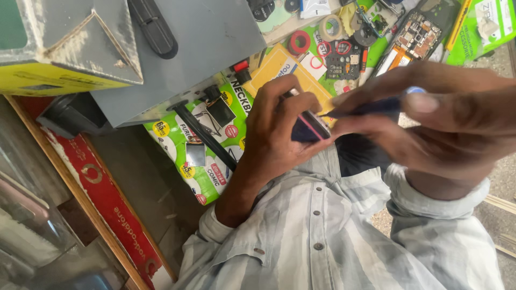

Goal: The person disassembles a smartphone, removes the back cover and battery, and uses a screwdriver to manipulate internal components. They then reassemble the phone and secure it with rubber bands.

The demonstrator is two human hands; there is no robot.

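A grey machine (177, 48) fills the upper left of the frame, while at centre the left hand (274, 134) is closed around a dark phone (309, 129) and the right hand (441, 118) pinches a thin blue tool (371, 107) touching it.

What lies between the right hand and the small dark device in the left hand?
A thin dark tool, pinched by the right hand, reaches the device in the left hand; head view.

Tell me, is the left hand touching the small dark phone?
Touching. The head view shows the left hand wrapped around the small dark phone, fingers pressed on its edge.
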